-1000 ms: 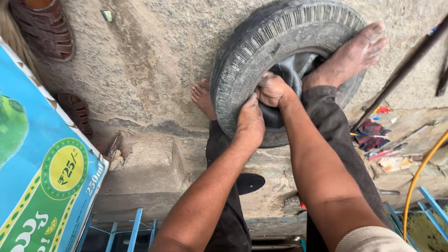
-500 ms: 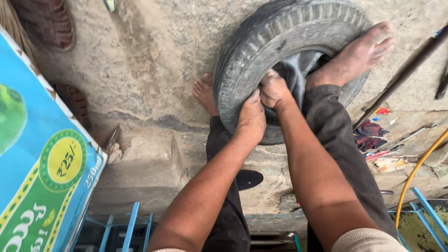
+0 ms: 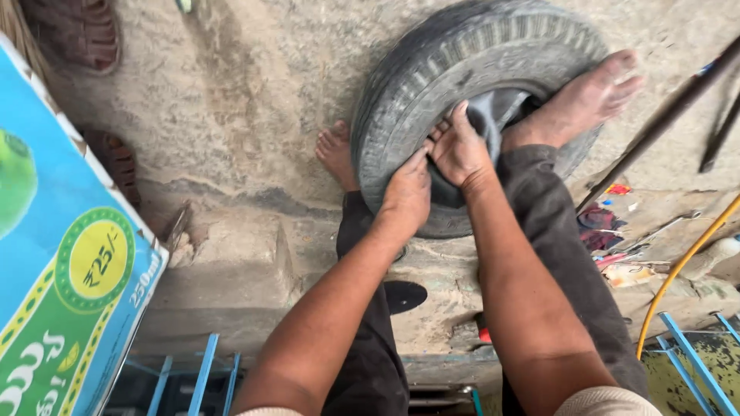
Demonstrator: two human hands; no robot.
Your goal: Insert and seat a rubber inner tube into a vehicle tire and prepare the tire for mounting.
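A worn black tyre lies on the dusty concrete ground in front of me. My left hand grips its near rim, fingers curled over the tread. My right hand presses on the inner edge of the tyre beside the left, fingers spread into the opening where a grey inner tube shows. My right bare foot rests on the tyre's far side. My left foot stands on the ground just left of the tyre.
A blue and green printed board leans at the left. Brown sandals lie at the top left. A dark metal rod, a yellow hose, small tools and scraps lie at the right. Blue metal frames sit below.
My right hand has opened and slid further into the tyre's opening. My left hand keeps its grip on the rim. The view has shifted slightly.
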